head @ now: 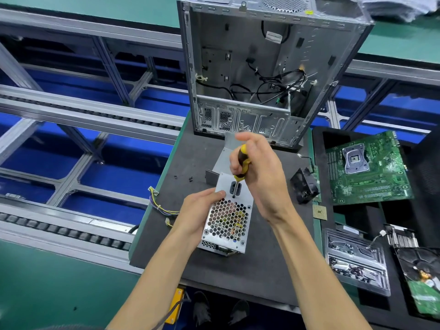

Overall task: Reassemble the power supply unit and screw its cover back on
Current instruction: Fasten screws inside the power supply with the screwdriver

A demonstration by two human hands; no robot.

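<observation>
The silver power supply unit [227, 220] stands on end on the dark mat, its honeycomb grille and black power socket facing me. My left hand [197, 213] grips its left side, thumb on the top face. My right hand [259, 172] holds a yellow-and-black screwdriver [240, 166] upright, with the tip down on the top face just below the socket. A bent metal cover piece [223, 156] lies behind the unit, partly hidden by my right hand. Small black screws [190, 179] lie loose on the mat to the left.
An open, empty computer case [269, 67] stands at the mat's far edge. A black fan [303, 186], a green motherboard [366, 170], a CPU chip [319, 212], a clear parts tray [354, 258] and a hard drive [421, 277] lie right. Coloured wires [159, 206] trail left. A conveyor runs left.
</observation>
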